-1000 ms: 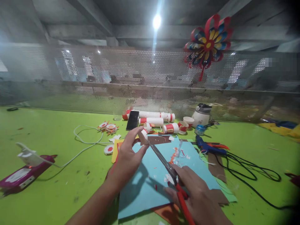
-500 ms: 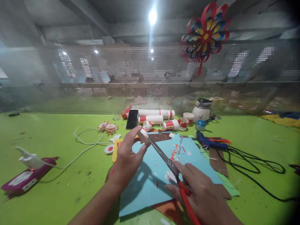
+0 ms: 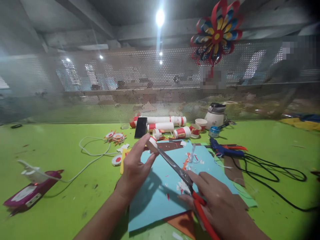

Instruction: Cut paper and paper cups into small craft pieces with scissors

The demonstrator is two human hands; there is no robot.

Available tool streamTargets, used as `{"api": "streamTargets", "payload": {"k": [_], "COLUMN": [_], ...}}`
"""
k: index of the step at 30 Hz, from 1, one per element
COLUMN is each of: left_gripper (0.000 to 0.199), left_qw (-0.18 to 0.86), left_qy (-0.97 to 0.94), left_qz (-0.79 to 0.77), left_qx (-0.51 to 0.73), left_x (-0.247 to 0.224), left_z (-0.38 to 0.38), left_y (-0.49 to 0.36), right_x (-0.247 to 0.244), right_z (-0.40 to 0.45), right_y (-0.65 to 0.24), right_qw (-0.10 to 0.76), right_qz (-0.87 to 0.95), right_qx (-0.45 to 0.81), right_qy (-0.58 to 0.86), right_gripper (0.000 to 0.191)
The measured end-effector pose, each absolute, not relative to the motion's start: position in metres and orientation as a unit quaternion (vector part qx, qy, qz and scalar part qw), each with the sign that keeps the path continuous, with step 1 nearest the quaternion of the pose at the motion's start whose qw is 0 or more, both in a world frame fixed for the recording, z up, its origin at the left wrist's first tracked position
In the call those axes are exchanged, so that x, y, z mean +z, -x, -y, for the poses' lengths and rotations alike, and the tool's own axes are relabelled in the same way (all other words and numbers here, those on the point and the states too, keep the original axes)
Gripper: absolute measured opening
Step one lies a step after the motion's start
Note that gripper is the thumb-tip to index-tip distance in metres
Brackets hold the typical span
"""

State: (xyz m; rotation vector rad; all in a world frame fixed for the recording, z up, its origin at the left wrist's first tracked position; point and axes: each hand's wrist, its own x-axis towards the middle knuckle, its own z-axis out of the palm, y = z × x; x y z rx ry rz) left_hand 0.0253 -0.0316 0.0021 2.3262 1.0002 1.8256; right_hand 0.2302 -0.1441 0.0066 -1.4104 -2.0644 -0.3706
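Note:
Between the thumb and fingers of my left hand is a small white paper cup piece with some red on it, held above the blue paper. My right hand grips red-handled scissors. Their blades look nearly closed, and the tips meet the edge of the cup piece. Below both hands lies a light blue sheet, scattered with small white, red and orange scraps. My left fingers partly hide the cup piece.
A phone and several paper cups stand behind the sheet. To the right lie a blue glue gun with a black cord, a blue-lidded jar and a kettle. At left is a purple power strip with a white cable.
The view has shifted slightly. Both hands keep nearly the same pose, with the scissor tips still at the cup piece, which looks turned a little.

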Motion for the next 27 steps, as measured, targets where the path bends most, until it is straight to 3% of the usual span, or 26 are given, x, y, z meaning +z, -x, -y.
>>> {"api": "streamTargets", "payload": {"k": [8,19,27], "left_gripper": [0.057,0.055,0.056], "left_qw": [0.033,0.099,0.091], "left_qy": [-0.743,-0.727,-0.72], "left_qz": [-0.337,-0.315,-0.32], "left_qx": [0.577,0.602,0.609], "left_x": [0.0,-0.005,-0.002], "left_z": [0.033,0.039,0.044], "left_y": [-0.026,-0.027,-0.03], "right_x": [0.004,0.002,-0.003], "right_z": [0.143,0.145,0.142], "right_y": [-0.231,-0.237,-0.241], "right_qw": [0.304,0.295,0.308], "right_qz": [0.779,0.795,0.81], "right_qx": [-0.135,-0.131,-0.125], "right_qy": [0.531,0.513,0.483], "right_gripper": [0.053,0.04,0.036]}}
